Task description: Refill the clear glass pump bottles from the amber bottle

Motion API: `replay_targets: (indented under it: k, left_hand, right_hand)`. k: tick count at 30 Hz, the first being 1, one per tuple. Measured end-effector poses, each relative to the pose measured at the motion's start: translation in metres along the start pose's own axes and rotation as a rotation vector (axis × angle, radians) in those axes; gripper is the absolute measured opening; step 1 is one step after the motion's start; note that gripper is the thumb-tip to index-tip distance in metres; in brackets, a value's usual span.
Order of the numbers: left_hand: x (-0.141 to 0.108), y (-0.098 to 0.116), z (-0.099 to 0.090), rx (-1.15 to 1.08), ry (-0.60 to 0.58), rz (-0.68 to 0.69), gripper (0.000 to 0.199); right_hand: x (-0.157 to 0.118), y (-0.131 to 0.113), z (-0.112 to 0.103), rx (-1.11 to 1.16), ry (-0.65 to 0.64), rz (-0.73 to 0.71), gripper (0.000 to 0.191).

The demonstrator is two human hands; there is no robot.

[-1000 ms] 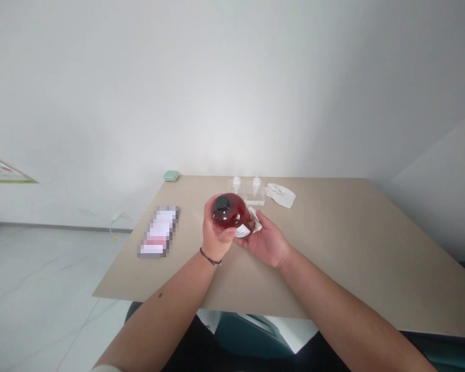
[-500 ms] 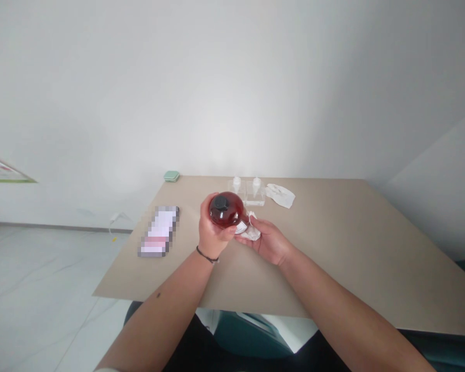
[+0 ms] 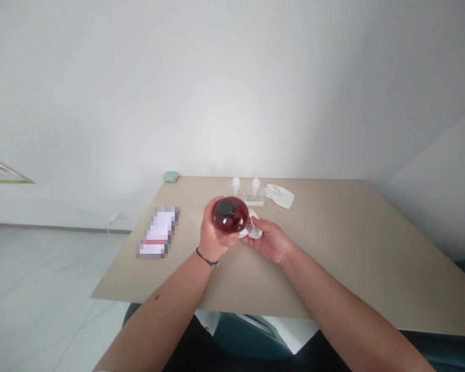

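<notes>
My left hand [image 3: 214,232] wraps round a glossy dark red bottle [image 3: 238,216], rounded in shape, with a black cap-like part [image 3: 227,208] facing up toward me. A strip of pale label shows at its lower right. Between the fingers of my right hand [image 3: 272,239] is a crumpled white tissue [image 3: 257,231], pressed against the bottle's right side. Some of those fingertips are hidden behind the tissue and the bottle. Both hands are above the middle of the table.
Behind the bottle stand two clear containers with white-topped nozzles [image 3: 236,183]. A second white tissue [image 3: 279,196] lies to their right. On the left of the table [image 3: 352,248] is a phone [image 3: 158,232], its screen blurred. A small green case [image 3: 171,176] sits at the back left corner.
The bottle has shifted slightly right and toward me and tilted, so less of its label shows. Both hands keep their hold.
</notes>
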State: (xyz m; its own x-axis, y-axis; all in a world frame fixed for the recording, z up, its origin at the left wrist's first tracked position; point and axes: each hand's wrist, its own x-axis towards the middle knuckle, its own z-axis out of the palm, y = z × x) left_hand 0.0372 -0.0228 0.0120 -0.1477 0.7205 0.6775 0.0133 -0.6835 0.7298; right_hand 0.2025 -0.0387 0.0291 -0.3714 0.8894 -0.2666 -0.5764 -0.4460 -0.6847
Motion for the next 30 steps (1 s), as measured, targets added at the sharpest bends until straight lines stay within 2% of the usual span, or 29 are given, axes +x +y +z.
replay_targets:
  k: [10,20,23,26,27,30]
  left_hand:
    - [0.003,0.002,-0.002,-0.002,-0.001,0.001,0.088]
    - [0.009,-0.003,-0.007,-0.076,0.127,-0.087,0.079]
    - [0.01,-0.006,-0.011,-0.055,0.161,-0.12,0.074]
    - [0.009,-0.011,-0.016,-0.035,0.191,-0.132,0.071]
    - [0.009,-0.012,-0.017,-0.033,0.194,-0.132,0.07]
    - [0.009,-0.015,-0.018,-0.037,0.189,-0.135,0.069]
  right_hand:
    - [0.001,-0.002,-0.001,-0.029,0.047,-0.065,0.016]
    - [0.006,-0.022,-0.017,0.088,0.212,-0.244,0.031]
    - [0.005,-0.029,-0.022,0.148,0.204,-0.205,0.008]
    - [0.004,-0.032,-0.024,0.138,0.212,-0.174,0.032]
    - [0.003,-0.033,-0.024,0.115,0.215,-0.182,0.035]
    - [0.003,-0.032,-0.023,0.017,0.209,-0.242,0.019]
